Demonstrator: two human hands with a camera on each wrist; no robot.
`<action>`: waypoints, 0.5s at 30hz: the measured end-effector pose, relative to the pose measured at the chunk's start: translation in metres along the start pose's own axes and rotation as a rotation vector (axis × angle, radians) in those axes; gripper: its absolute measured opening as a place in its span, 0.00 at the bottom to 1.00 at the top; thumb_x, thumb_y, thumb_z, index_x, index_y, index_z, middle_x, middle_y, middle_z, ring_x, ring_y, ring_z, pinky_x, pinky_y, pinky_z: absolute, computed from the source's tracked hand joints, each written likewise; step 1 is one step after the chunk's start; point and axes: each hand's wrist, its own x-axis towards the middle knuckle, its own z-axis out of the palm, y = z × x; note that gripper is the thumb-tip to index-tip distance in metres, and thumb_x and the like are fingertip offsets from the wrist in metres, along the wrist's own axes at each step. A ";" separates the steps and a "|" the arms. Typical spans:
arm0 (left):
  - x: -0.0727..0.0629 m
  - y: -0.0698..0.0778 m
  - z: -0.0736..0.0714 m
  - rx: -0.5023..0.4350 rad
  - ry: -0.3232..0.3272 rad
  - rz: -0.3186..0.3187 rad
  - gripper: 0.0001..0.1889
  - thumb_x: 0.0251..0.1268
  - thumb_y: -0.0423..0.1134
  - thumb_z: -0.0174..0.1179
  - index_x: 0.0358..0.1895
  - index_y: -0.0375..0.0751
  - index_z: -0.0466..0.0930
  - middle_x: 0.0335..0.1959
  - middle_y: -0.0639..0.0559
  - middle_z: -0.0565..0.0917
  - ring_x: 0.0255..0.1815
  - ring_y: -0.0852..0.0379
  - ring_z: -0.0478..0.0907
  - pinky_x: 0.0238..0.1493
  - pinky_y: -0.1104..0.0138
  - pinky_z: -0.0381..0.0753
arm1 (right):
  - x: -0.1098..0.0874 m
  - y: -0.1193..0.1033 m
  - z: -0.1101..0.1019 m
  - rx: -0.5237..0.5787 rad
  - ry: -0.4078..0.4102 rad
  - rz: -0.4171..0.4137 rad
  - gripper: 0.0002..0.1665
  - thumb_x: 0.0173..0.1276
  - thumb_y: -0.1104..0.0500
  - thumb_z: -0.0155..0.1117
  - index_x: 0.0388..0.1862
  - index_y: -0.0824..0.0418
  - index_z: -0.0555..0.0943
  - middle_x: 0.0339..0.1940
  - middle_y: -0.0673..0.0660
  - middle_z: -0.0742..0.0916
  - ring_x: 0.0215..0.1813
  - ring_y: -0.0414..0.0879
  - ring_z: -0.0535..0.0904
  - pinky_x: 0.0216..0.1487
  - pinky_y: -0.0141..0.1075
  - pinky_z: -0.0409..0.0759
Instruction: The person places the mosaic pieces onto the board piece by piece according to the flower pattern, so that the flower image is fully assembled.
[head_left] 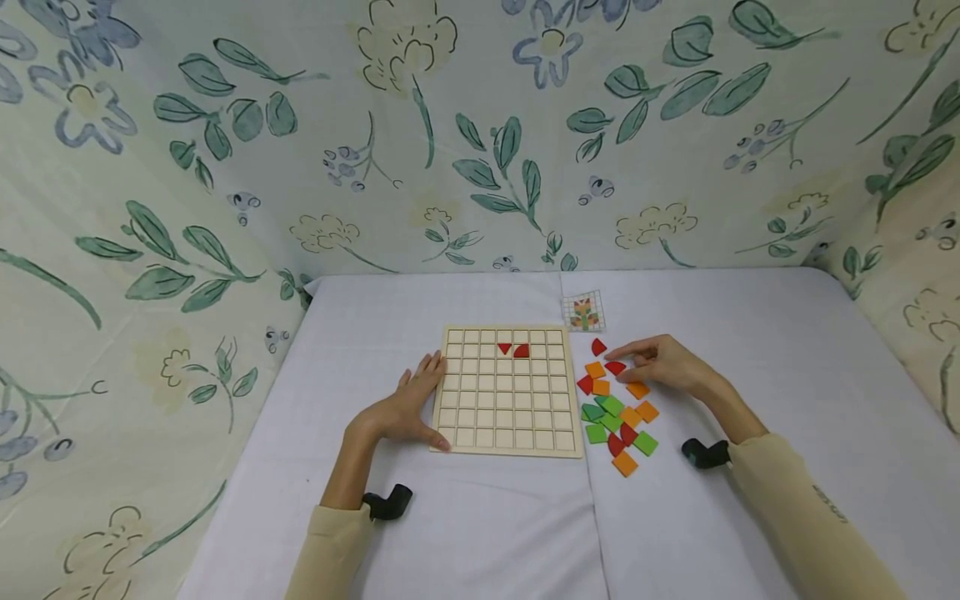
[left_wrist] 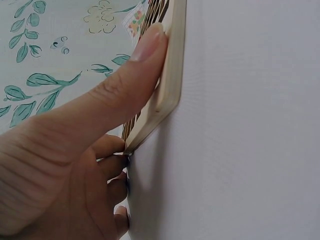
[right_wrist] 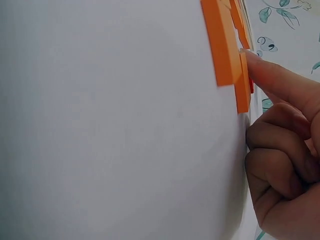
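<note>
A wooden grid board (head_left: 507,455) lies flat on the table, with a red triangle tile (head_left: 505,348) and a red quarter-circle tile (head_left: 521,351) in its second row. My left hand (head_left: 405,408) rests against the board's left side, fingers spread, the thumb (left_wrist: 145,52) on its near corner. To the right of the board, my right hand (head_left: 663,365) has its index finger and thumb at opposite edges of another red quarter-circle tile (head_left: 615,367), pinching it. In the right wrist view, the other fingers (right_wrist: 272,130) are curled in, and orange tiles (right_wrist: 220,45) partly hide the red one.
Several loose tiles in orange, green (head_left: 645,443) and red (head_left: 597,347) lie scattered beside the board's right edge, some overlapping. A small pattern card (head_left: 583,312) lies behind them. White cloth (head_left: 480,525) covers the table; a floral curtain (head_left: 480,150) hangs behind.
</note>
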 end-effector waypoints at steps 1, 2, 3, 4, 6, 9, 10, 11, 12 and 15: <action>0.000 0.000 0.000 0.000 0.000 -0.001 0.75 0.43 0.50 0.84 0.84 0.33 0.34 0.87 0.40 0.32 0.88 0.43 0.24 0.86 0.43 0.27 | 0.000 -0.001 0.000 0.001 -0.002 -0.001 0.25 0.63 0.55 0.78 0.59 0.60 0.87 0.21 0.50 0.67 0.32 0.47 0.67 0.31 0.36 0.61; -0.001 0.001 0.000 -0.003 0.000 -0.002 0.75 0.43 0.50 0.84 0.84 0.33 0.34 0.87 0.40 0.32 0.88 0.43 0.25 0.86 0.43 0.27 | 0.000 -0.001 0.000 -0.002 -0.003 -0.002 0.25 0.63 0.56 0.77 0.59 0.60 0.87 0.21 0.50 0.67 0.32 0.47 0.67 0.32 0.36 0.61; -0.001 0.001 -0.001 -0.008 0.003 -0.001 0.74 0.42 0.50 0.85 0.84 0.33 0.34 0.87 0.40 0.32 0.88 0.42 0.25 0.86 0.42 0.27 | 0.001 -0.002 0.000 -0.006 -0.001 -0.001 0.24 0.63 0.55 0.77 0.58 0.60 0.87 0.21 0.50 0.67 0.33 0.47 0.67 0.32 0.36 0.61; -0.001 0.002 -0.001 -0.012 0.005 -0.001 0.74 0.42 0.50 0.85 0.84 0.33 0.34 0.87 0.40 0.32 0.88 0.42 0.25 0.86 0.42 0.28 | 0.001 -0.002 0.000 -0.012 0.002 -0.001 0.24 0.63 0.55 0.77 0.57 0.61 0.87 0.21 0.50 0.67 0.33 0.47 0.67 0.32 0.36 0.62; -0.002 0.002 -0.001 -0.017 0.006 -0.004 0.75 0.42 0.50 0.85 0.84 0.32 0.35 0.87 0.40 0.33 0.88 0.42 0.25 0.86 0.42 0.28 | 0.001 -0.003 0.000 -0.021 0.012 0.000 0.23 0.63 0.55 0.78 0.56 0.61 0.87 0.20 0.50 0.67 0.33 0.47 0.67 0.33 0.37 0.62; -0.002 0.003 -0.001 -0.022 0.009 -0.003 0.75 0.41 0.49 0.85 0.84 0.32 0.35 0.87 0.39 0.33 0.88 0.42 0.25 0.86 0.42 0.28 | 0.001 -0.003 0.001 -0.033 0.026 0.004 0.22 0.63 0.54 0.78 0.54 0.61 0.87 0.20 0.49 0.66 0.32 0.46 0.67 0.33 0.37 0.62; -0.002 0.003 -0.001 -0.022 0.009 -0.003 0.75 0.41 0.49 0.85 0.84 0.32 0.35 0.87 0.40 0.33 0.88 0.42 0.25 0.86 0.42 0.28 | 0.001 -0.003 0.001 -0.033 0.030 0.008 0.22 0.62 0.54 0.78 0.53 0.61 0.87 0.20 0.49 0.66 0.32 0.46 0.66 0.34 0.38 0.62; -0.002 0.003 -0.001 -0.022 0.009 -0.002 0.75 0.41 0.49 0.85 0.84 0.32 0.35 0.87 0.40 0.33 0.88 0.42 0.25 0.86 0.42 0.28 | 0.001 -0.003 0.001 -0.034 0.033 0.013 0.23 0.62 0.53 0.79 0.53 0.61 0.86 0.20 0.48 0.66 0.31 0.46 0.66 0.34 0.38 0.62; -0.002 0.002 -0.001 -0.021 0.009 -0.002 0.75 0.41 0.49 0.85 0.84 0.32 0.35 0.87 0.40 0.33 0.88 0.42 0.25 0.86 0.42 0.28 | 0.001 -0.003 0.002 -0.032 0.036 0.023 0.23 0.62 0.53 0.79 0.53 0.61 0.86 0.19 0.48 0.66 0.31 0.45 0.66 0.34 0.38 0.62; -0.001 0.001 0.000 -0.021 0.011 -0.002 0.75 0.41 0.49 0.85 0.84 0.33 0.35 0.87 0.40 0.33 0.88 0.42 0.25 0.86 0.42 0.28 | 0.000 -0.003 0.002 -0.029 0.038 0.047 0.25 0.62 0.52 0.79 0.55 0.61 0.86 0.20 0.48 0.66 0.30 0.45 0.66 0.34 0.38 0.61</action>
